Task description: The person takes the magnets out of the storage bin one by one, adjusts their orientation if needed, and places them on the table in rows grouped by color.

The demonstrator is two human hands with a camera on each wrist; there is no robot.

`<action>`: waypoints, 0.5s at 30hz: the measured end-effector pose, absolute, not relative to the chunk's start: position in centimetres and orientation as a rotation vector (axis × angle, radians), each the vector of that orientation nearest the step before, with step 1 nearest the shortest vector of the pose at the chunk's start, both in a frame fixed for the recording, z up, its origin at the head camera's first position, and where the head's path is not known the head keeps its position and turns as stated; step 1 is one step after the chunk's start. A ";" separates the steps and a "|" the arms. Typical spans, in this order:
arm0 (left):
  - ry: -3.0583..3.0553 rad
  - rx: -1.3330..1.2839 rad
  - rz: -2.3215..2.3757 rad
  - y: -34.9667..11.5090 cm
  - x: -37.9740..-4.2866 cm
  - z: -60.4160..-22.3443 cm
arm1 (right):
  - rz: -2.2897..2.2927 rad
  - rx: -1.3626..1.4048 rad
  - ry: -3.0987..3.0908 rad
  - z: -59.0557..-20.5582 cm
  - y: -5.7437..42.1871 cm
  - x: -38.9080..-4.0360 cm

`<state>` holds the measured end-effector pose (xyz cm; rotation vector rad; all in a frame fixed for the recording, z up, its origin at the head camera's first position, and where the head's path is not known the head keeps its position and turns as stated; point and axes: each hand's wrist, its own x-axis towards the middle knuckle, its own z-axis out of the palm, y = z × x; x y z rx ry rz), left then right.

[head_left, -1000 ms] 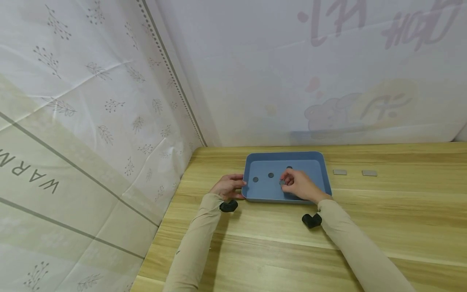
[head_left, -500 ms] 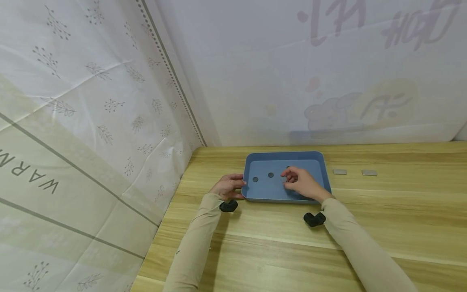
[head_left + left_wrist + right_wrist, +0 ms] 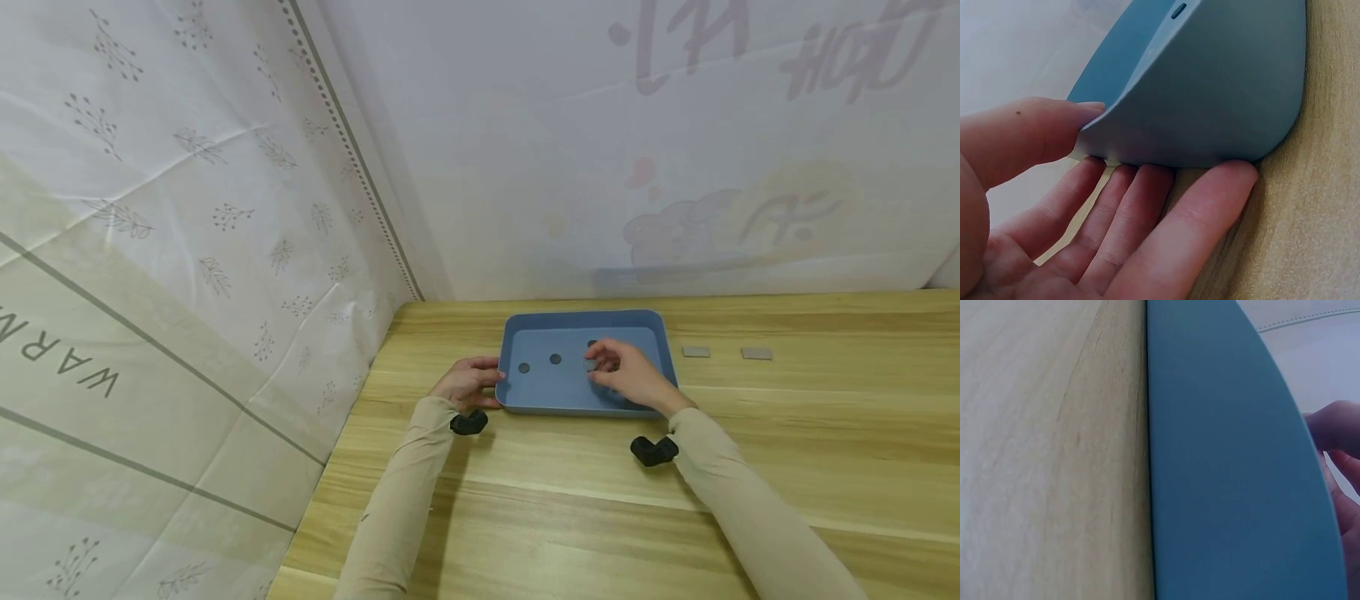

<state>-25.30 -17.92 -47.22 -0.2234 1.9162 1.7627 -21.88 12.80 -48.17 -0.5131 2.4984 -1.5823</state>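
Below the frame's centre, the left hand (image 3: 468, 383) gripped the blue tray (image 3: 555, 393) at its left end, thumb over the rim, fingers outside. Farther right, the right hand (image 3: 632, 375), curled above the tray, pinched a grey disc (image 3: 589, 365); two darker discs (image 3: 555, 359) lay between the hands.

Blue tray (image 3: 540, 393): shallow, rectangular, rounded corners, raised smooth walls. Sits flat on the wooden surface (image 3: 525, 508), long sides running left to right. Left hand (image 3: 467, 383) at its left end, thumb over the rim, fingertips against the outer wall.

Small round discs, grey. First dark disc (image 3: 523, 367) lies on the tray floor near the left wall; second dark disc (image 3: 555, 359) just right of it, slightly farther back. Third dark disc (image 3: 592, 343) farther right, partly hidden by the right hand (image 3: 633, 377). Paler disc (image 3: 589, 365) pinched between that hand's thumb and fingers, within the tray's outline.
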 end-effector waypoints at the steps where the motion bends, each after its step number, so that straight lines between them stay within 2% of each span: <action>1: 1.915 -0.224 1.764 -17.9 -25.3 -47.2 | -1.582 -0.508 2.500 -48.1 12.9 -21.8; 15: 1.900 -0.203 1.756 -18.0 -25.3 -47.0 | -1.552 -0.446 2.556 -47.6 13.9 -21.3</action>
